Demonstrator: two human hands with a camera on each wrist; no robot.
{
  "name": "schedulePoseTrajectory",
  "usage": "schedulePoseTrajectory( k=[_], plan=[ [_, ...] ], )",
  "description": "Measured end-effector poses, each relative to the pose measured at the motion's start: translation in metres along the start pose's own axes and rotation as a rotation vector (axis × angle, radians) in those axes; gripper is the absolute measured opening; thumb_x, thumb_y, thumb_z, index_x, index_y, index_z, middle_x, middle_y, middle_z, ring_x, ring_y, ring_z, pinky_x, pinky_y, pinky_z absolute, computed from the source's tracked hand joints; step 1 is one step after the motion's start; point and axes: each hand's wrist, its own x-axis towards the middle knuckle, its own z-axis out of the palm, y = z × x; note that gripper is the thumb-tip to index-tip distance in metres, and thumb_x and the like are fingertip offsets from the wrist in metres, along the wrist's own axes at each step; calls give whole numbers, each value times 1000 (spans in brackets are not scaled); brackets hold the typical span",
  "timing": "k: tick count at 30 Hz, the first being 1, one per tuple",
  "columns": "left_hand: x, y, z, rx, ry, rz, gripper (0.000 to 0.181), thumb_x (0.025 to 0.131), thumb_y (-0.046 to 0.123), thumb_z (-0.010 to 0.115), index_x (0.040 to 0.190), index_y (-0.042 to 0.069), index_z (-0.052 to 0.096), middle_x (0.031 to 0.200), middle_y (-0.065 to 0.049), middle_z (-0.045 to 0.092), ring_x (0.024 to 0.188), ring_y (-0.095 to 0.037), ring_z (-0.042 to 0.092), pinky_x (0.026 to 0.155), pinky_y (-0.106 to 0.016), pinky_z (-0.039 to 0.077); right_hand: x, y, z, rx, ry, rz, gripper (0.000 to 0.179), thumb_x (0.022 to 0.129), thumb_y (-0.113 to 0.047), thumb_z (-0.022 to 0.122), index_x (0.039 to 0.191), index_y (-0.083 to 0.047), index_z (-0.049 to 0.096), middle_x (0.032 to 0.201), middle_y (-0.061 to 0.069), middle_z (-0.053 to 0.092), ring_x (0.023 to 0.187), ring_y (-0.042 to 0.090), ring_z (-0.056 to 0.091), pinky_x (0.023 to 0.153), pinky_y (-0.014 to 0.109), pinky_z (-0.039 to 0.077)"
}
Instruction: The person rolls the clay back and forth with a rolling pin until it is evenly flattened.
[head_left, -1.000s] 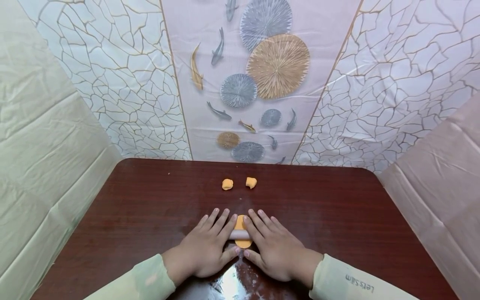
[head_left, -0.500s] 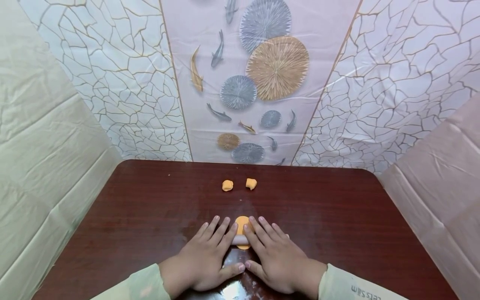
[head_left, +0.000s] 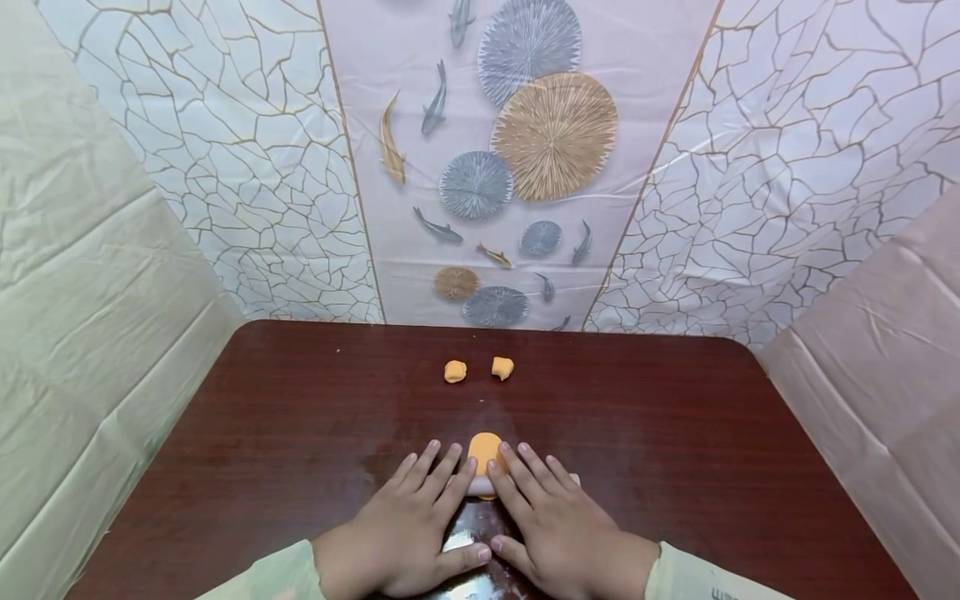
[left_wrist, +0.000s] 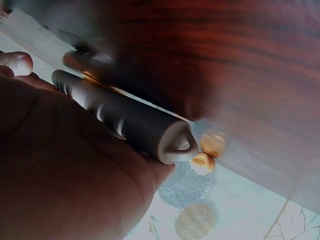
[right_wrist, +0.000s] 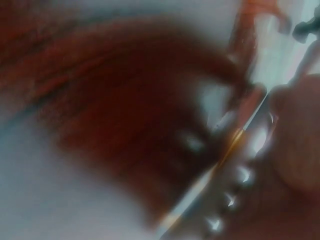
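A short, pale rolling pin (head_left: pixel 480 486) lies crosswise over the near end of a flattened orange piece of modelling clay (head_left: pixel 486 450). My left hand (head_left: pixel 408 521) presses on the pin's left part with straight, spread fingers. On its right part rests my right hand (head_left: pixel 566 525), fingers likewise straight. The two thumbs almost meet at the near side. In the left wrist view, the rolling pin (left_wrist: pixel 120 117) looks dark and runs under the fingers, its round end facing the camera. Most of the pin is hidden beneath the hands in the head view.
Two small orange clay lumps, a left one (head_left: pixel 454 372) and a right one (head_left: pixel 502 367), sit farther back on the dark red-brown table (head_left: pixel 675 433). Patterned cloth (head_left: pixel 300 167) hangs behind the table's back edge, with plain pale cloth at both sides.
Both hands and the rolling pin have moved toward the person, from the middle of the flat clay to its near end. More of the clay's far part shows now.
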Motion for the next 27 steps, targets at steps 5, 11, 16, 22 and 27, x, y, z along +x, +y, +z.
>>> schedulePoseTrajectory(
  k=[5, 11, 16, 22, 27],
  plan=[
    [4, -1, 2, 1, 22, -14, 109, 102, 95, 19, 183, 21, 17, 191, -8, 13, 177, -40, 8, 140, -64, 20, 3, 1, -1, -1, 11, 6, 81, 118, -66, 34, 182, -17, 22, 191, 12, 14, 176, 38, 16, 138, 64, 27],
    [12, -5, 2, -20, 48, -28, 112, 101, 97, 18, 183, 21, 19, 190, -8, 16, 177, -41, 11, 140, -65, 19, 10, 3, -2, 10, 28, 15, 80, 118, -62, 40, 182, -15, 23, 190, 14, 15, 176, 40, 18, 138, 63, 27],
    [21, -11, -4, -66, 29, -36, 112, 100, 97, 18, 183, 22, 19, 190, -9, 17, 177, -43, 11, 140, -66, 18, 18, 7, -6, 50, 5, 27, 82, 118, -64, 36, 182, -17, 20, 190, 14, 13, 176, 41, 15, 139, 64, 24],
    [33, -17, -10, -74, 24, -54, 111, 101, 96, 19, 182, 21, 20, 190, -12, 17, 176, -46, 10, 141, -65, 16, 32, 14, -8, 63, -16, 43, 83, 118, -64, 35, 182, -15, 17, 190, 15, 11, 177, 41, 12, 140, 64, 22],
    [43, -21, -11, -53, 41, -68, 111, 101, 96, 17, 182, 20, 21, 190, -12, 16, 176, -47, 10, 141, -65, 16, 41, 20, -9, 46, -19, 51, 81, 119, -62, 35, 182, -13, 18, 190, 15, 10, 177, 42, 11, 140, 64, 22]
  ],
)
